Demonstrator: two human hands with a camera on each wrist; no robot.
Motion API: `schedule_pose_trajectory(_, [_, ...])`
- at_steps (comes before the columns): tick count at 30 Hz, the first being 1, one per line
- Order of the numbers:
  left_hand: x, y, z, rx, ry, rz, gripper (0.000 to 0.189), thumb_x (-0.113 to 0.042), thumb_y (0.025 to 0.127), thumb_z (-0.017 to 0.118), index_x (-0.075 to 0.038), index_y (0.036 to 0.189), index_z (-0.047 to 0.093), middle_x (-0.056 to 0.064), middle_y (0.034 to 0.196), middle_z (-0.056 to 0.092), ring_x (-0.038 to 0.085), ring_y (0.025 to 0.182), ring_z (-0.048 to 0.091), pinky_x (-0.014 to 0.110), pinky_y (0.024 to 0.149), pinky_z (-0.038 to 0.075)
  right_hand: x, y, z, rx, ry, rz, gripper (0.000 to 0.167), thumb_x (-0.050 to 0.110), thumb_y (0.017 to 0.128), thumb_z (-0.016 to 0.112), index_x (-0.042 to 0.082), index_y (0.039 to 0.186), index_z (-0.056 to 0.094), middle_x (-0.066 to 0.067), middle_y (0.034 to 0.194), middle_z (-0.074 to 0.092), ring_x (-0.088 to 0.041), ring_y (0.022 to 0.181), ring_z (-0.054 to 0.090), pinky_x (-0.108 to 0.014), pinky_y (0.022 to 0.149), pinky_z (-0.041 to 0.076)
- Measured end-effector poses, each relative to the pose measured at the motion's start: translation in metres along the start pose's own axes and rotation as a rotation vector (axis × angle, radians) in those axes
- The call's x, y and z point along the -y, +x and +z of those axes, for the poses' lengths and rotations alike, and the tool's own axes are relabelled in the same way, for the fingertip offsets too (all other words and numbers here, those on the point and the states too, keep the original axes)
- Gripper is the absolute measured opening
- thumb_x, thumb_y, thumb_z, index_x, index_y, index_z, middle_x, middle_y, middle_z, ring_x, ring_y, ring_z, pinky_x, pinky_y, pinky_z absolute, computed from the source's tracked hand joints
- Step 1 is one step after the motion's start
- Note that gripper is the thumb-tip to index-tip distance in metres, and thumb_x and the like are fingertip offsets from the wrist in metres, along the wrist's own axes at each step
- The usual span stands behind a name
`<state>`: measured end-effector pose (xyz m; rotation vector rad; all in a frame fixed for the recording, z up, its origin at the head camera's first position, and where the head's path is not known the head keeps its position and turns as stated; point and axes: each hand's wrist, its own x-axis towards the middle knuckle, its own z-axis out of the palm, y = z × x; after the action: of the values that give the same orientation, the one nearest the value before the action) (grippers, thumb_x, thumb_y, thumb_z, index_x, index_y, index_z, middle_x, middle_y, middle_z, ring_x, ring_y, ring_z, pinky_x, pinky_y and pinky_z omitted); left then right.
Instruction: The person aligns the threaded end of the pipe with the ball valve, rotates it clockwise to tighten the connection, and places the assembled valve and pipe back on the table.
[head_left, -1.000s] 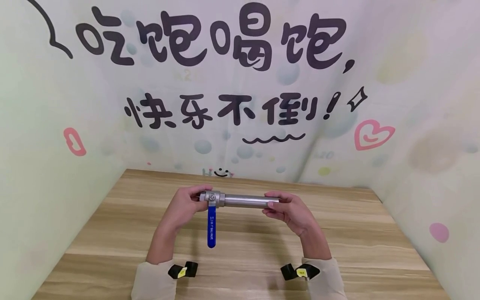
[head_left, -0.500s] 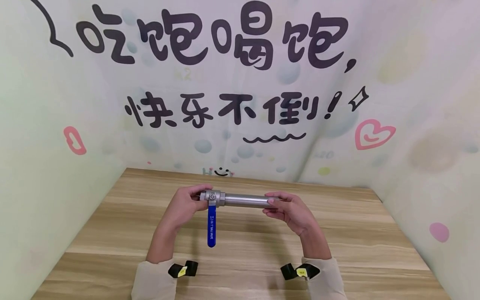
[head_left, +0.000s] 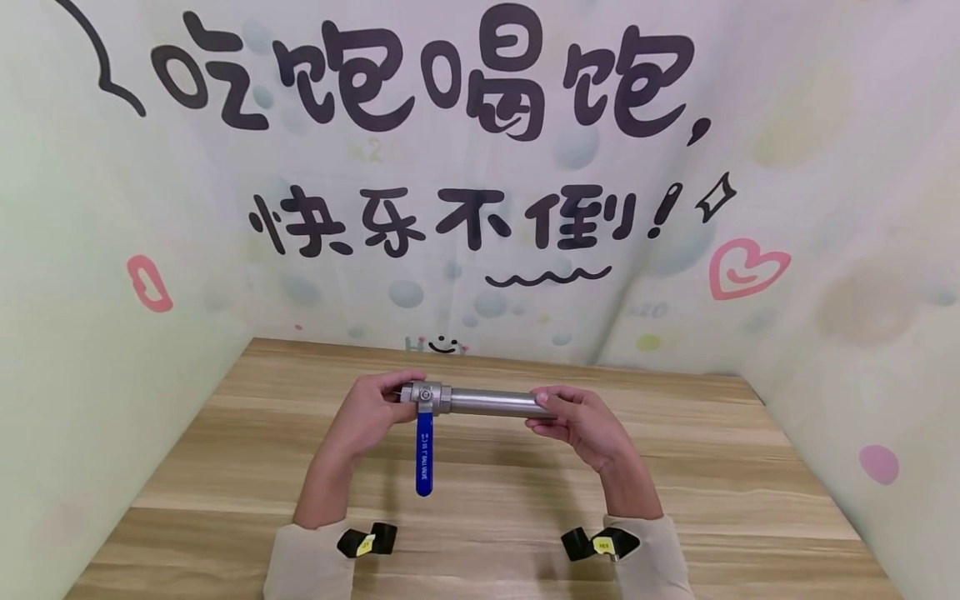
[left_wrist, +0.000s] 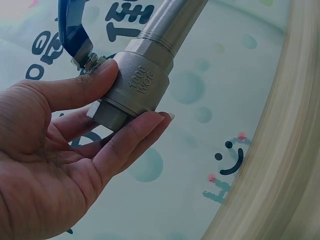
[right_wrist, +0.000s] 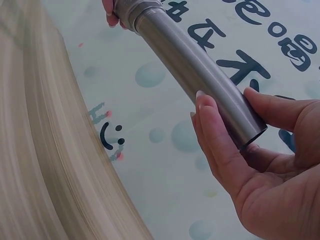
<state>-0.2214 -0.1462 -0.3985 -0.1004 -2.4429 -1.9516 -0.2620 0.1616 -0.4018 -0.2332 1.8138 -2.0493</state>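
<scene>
A steel ball valve [head_left: 426, 394] with a blue lever handle [head_left: 424, 454] is joined to a straight steel pipe [head_left: 491, 402], held level above the table. My left hand [head_left: 369, 417] grips the valve body at its left end, thumb on one side and fingers on the other. In the left wrist view the valve body [left_wrist: 139, 82] shows raised "1000 WOG" lettering and threads at the pipe joint. At the pipe's far end my right hand [head_left: 581, 421] pinches it between thumb and fingers. The pipe's open end [right_wrist: 254, 137] shows in the right wrist view.
The wood-grain table [head_left: 465, 517] runs below both hands. Behind it hangs a pale printed cloth [head_left: 450, 300] with large black characters and a pink heart [head_left: 748, 271]. Each sleeve cuff carries a black wrist mount [head_left: 367, 542] with a yellow label.
My right thumb has shifted slightly at the pipe's right end and covers more of its tip. The valve, pipe and left hand stay nearly in place.
</scene>
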Motion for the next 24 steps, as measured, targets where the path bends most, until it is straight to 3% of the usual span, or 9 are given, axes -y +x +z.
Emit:
schedule_pose_trajectory(5, [-0.0008, -0.0001, 0.0003, -0.001, 0.006, 0.005, 0.044, 0.007, 0.083, 0.065, -0.003, 0.126, 0.064, 0.02, 0.118, 0.062, 0.022, 0.093, 0.063, 0.032, 0.079, 0.055, 0.0005, 0.0006, 0.0006, 0.002, 0.007, 0.005, 0.026, 0.014, 0.097, 0.06, -0.007, 0.113, 0.058, -0.013, 0.099, 0.063, -0.018, 0.081, 0.071, -0.027, 0.077, 0.057])
schedule_pose_trajectory(10, [-0.001, -0.0007, -0.0002, -0.007, 0.005, 0.009, 0.045, 0.008, 0.083, 0.065, -0.003, 0.126, 0.064, 0.021, 0.118, 0.063, 0.022, 0.093, 0.063, 0.031, 0.078, 0.055, -0.0007, 0.0018, 0.0004, 0.003, 0.012, 0.006, 0.034, 0.012, 0.095, 0.062, -0.011, 0.12, 0.055, -0.014, 0.103, 0.062, -0.019, 0.082, 0.071, -0.027, 0.077, 0.057])
schedule_pose_trajectory(15, [-0.0008, -0.0009, -0.0006, -0.007, 0.001, 0.006, 0.045, 0.008, 0.083, 0.065, -0.003, 0.127, 0.064, 0.021, 0.119, 0.062, 0.023, 0.094, 0.062, 0.031, 0.079, 0.055, -0.0017, 0.0023, 0.0002, 0.006, 0.028, -0.001, 0.042, 0.001, 0.091, 0.063, -0.014, 0.128, 0.05, -0.016, 0.109, 0.058, -0.022, 0.084, 0.071, -0.03, 0.079, 0.057])
schedule_pose_trajectory(19, [0.0003, -0.0004, -0.001, -0.011, 0.0, 0.004, 0.046, 0.009, 0.083, 0.065, -0.003, 0.127, 0.064, 0.021, 0.12, 0.061, 0.024, 0.095, 0.062, 0.031, 0.079, 0.054, -0.0017, 0.0021, 0.0, 0.018, 0.035, -0.012, 0.041, -0.009, 0.086, 0.063, -0.011, 0.126, 0.054, -0.016, 0.11, 0.058, -0.024, 0.087, 0.071, -0.033, 0.082, 0.056])
schedule_pose_trajectory(24, [0.0004, -0.0001, -0.0014, -0.011, 0.003, 0.0, 0.045, 0.008, 0.083, 0.065, -0.004, 0.127, 0.064, 0.021, 0.121, 0.061, 0.025, 0.097, 0.062, 0.032, 0.08, 0.054, -0.0015, 0.0018, 0.0001, 0.026, 0.035, -0.013, 0.037, -0.008, 0.087, 0.062, -0.01, 0.124, 0.055, -0.015, 0.109, 0.058, -0.024, 0.087, 0.071, -0.033, 0.082, 0.056])
